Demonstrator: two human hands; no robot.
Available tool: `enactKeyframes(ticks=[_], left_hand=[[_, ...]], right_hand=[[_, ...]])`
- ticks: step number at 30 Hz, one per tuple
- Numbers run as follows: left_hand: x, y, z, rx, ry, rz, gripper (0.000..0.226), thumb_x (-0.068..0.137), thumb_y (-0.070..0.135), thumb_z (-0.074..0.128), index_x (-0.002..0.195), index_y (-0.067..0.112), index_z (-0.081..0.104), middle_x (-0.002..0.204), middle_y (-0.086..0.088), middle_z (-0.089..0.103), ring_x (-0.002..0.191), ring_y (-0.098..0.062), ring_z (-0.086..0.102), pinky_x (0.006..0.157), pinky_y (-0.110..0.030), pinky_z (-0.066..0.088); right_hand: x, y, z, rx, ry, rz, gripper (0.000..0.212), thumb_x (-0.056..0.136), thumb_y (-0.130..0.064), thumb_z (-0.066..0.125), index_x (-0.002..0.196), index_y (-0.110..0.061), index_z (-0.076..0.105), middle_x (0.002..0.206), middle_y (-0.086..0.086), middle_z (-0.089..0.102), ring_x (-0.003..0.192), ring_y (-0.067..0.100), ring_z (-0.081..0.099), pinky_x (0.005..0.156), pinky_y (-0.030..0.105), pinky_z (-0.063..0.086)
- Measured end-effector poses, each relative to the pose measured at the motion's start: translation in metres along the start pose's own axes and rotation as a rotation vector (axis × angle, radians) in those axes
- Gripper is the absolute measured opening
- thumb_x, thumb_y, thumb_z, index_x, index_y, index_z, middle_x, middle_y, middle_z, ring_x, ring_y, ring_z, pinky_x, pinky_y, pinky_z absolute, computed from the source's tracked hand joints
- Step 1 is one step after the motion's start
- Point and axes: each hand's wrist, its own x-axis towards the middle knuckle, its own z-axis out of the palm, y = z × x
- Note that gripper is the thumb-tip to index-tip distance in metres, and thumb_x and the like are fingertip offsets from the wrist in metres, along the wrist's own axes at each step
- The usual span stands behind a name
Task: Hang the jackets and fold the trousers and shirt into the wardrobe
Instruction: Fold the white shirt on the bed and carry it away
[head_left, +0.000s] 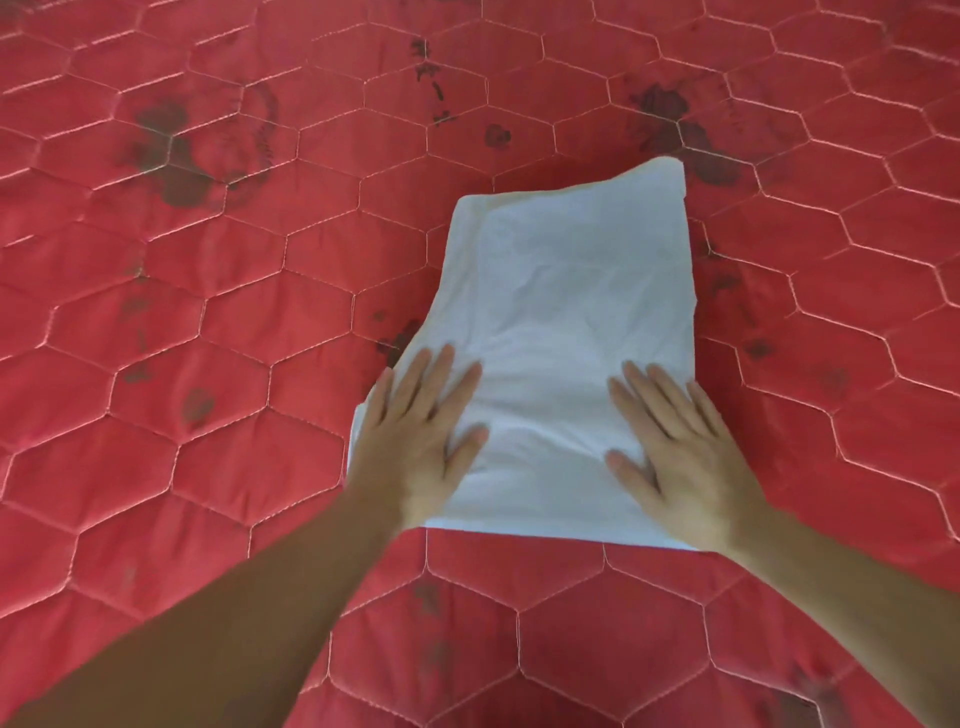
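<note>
Nearest the camera, two bare forearms reach forward over the red quilted mattress with hexagon stitching (208, 322). The left hand (421, 441) lies flat, fingers straight and slightly spread, pressing the near left part of the white folded cloth garment (566, 291); the right hand (675, 457) lies flat in the same way on the near right part. Neither holds anything; both only press down.

The garment, probably the shirt, lies right of centre on the mattress, folded into a rough rectangle that runs away from the person, its far right corner a little raised. It looks light, thin and limp, with soft creases, so it will likely sag and unfold if lifted by one edge. Sliding both hands under the near edge, or pinching the two near corners to fold it over once more, seems the safest hold.

Beyond it the mattress shows dark stains (171, 156) at far left and far right. Nothing blocks the hands. No wardrobe is in view.
</note>
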Motion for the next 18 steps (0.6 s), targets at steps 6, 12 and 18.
enactKeyframes(ticks=[6, 12, 18], left_hand=[[-0.034, 0.011, -0.006, 0.066, -0.024, -0.173, 0.064, 0.092, 0.063, -0.005, 0.145, 0.038, -0.028, 0.160, 0.001, -0.025, 0.147, -0.020, -0.025, 0.114, -0.044, -0.024], [-0.060, 0.044, -0.008, 0.125, -0.106, 0.065, 0.087, 0.081, 0.072, 0.020, 0.156, 0.031, 0.003, 0.163, 0.001, -0.009, 0.146, -0.018, -0.027, 0.111, -0.046, -0.030], [-0.062, 0.029, -0.007, 0.185, -0.138, -0.137, 0.081, 0.088, 0.058, 0.025, 0.155, 0.024, -0.007, 0.164, 0.002, -0.013, 0.149, -0.028, -0.016, 0.116, -0.053, -0.018]], right_hand=[[-0.033, -0.009, -0.011, -0.073, -0.133, -0.072, 0.083, 0.090, -0.068, 0.030, 0.153, -0.016, 0.025, 0.162, 0.006, 0.015, 0.150, 0.021, 0.007, 0.120, 0.049, 0.012], [-0.058, -0.004, -0.020, -0.114, -0.102, -0.109, 0.081, 0.074, -0.033, 0.069, 0.147, -0.011, 0.040, 0.156, 0.008, 0.032, 0.145, 0.021, 0.027, 0.115, 0.051, 0.027], [-0.053, -0.002, -0.029, -0.084, 0.014, -0.156, 0.067, 0.063, -0.004, 0.081, 0.127, -0.007, 0.062, 0.135, 0.008, 0.059, 0.125, 0.024, 0.056, 0.099, 0.050, 0.046]])
